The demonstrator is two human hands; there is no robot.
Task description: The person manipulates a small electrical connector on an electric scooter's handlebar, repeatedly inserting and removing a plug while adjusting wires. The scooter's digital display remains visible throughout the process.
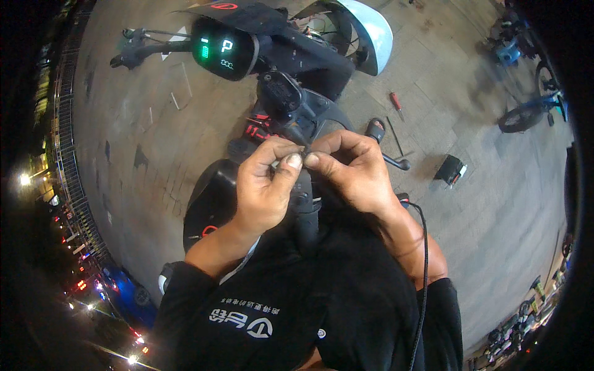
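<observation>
I'm looking straight down on the two bare hands, and they meet right over the scooter [297,59]. The left hand [267,179] is closed in a pinch, thumb against forefinger, on a small dark piece [306,150]. The right hand [359,173] comes in from the other side and nips the same piece, thumb and forefinger bent. So there it is, between the two sets of fingertips, just above a black handlebar grip [306,216]; too small and too covered for me to tell what it is. Near the right hand I have a dark lever [396,162] with a rounded end. Up ahead, the display [224,49] glows green and white, and a pale blue panel [374,40] curves beyond it. Over on the paving, right side: a red-handled screwdriver [396,102], a thin dark rod [395,136] and a black package [450,170].
</observation>
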